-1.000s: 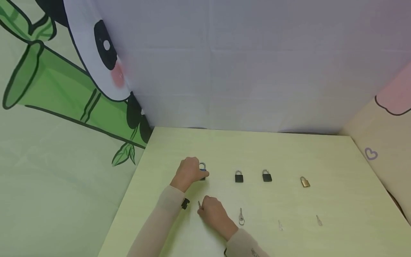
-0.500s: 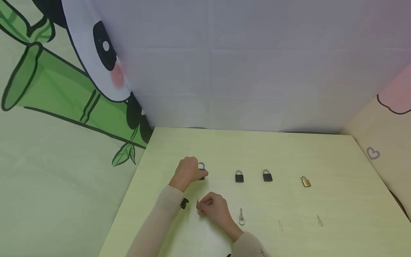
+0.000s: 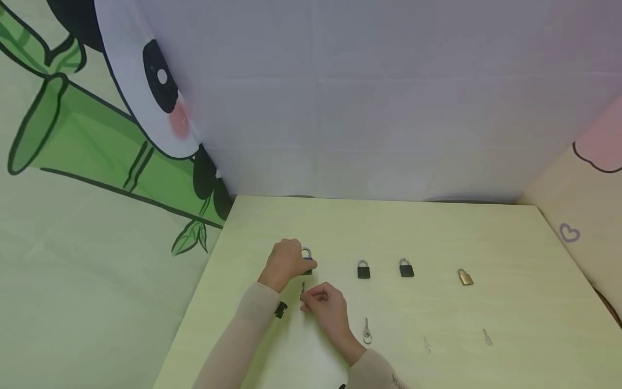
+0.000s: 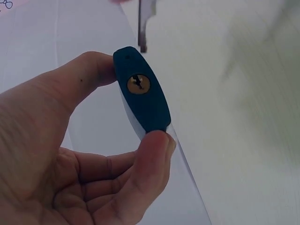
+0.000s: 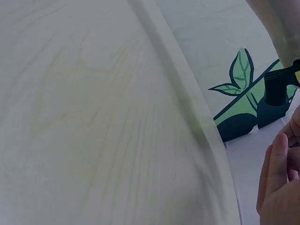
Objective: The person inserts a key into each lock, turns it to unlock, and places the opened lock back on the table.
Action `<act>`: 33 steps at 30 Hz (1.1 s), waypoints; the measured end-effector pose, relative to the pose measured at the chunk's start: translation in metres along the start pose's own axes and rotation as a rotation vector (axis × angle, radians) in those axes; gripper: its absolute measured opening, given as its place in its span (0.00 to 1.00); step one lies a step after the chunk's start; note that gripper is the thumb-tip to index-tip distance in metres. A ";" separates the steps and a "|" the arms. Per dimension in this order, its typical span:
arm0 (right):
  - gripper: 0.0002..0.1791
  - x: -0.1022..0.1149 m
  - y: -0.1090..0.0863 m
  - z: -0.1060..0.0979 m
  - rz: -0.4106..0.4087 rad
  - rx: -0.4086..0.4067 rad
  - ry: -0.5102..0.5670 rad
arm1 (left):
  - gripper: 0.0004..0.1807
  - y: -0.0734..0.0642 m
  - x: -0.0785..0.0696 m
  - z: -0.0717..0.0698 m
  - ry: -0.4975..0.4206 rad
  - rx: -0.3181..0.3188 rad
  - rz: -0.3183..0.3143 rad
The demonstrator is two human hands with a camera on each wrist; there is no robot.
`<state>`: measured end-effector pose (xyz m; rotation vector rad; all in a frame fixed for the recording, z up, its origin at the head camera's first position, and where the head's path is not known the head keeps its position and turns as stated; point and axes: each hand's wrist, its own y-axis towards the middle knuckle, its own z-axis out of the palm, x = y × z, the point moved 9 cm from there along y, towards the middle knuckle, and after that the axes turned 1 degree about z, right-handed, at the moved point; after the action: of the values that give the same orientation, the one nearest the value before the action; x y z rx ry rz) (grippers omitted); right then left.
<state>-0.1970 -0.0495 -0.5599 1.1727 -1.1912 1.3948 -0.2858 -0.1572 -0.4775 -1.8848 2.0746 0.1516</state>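
My left hand (image 3: 285,263) holds a blue padlock (image 4: 152,105) between thumb and fingers above the table. In the left wrist view the padlock's brass keyhole (image 4: 139,84) faces the camera. Its shackle (image 3: 306,252) points toward the back wall in the head view. My right hand (image 3: 330,310) pinches a small key (image 3: 303,288), tip toward the padlock. The key's blade (image 4: 144,28) shows just beyond the padlock's upper end, apart from the keyhole. At the right wrist view's edge, the fingers (image 5: 276,168) appear, but the key cannot be made out there.
Two black padlocks (image 3: 363,271) and a brass padlock (image 3: 465,278) lie to the right on the pale table (image 3: 389,227). Nearer the front are a key on a ring (image 3: 366,330) and two small keys (image 3: 487,337). Printed cloth walls (image 3: 316,108) bound the table.
My right hand has moved the key away from the front, closer to the padlock, and its fingers have turned. The left hand stays nearly still with the padlock.
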 end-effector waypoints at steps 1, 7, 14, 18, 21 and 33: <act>0.07 0.001 0.001 0.000 0.000 -0.002 0.020 | 0.24 0.000 -0.001 0.000 0.001 -0.003 0.002; 0.09 0.000 0.006 0.000 -0.001 -0.008 0.103 | 0.24 -0.001 -0.005 0.001 0.011 -0.008 0.008; 0.10 0.002 0.010 -0.001 0.008 -0.020 0.120 | 0.22 -0.004 -0.008 -0.001 0.005 -0.026 0.021; 0.10 0.002 0.012 -0.002 0.017 -0.034 0.144 | 0.23 -0.004 -0.009 -0.001 0.006 -0.012 0.020; 0.09 0.003 0.012 0.001 0.017 -0.042 0.158 | 0.23 -0.005 -0.007 -0.002 0.011 -0.006 0.012; 0.10 0.010 0.020 -0.005 -0.018 -0.089 0.193 | 0.16 -0.002 -0.008 0.003 0.033 0.009 -0.005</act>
<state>-0.2187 -0.0454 -0.5521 0.9612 -1.0919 1.3934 -0.2826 -0.1490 -0.4777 -1.8993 2.0878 0.1104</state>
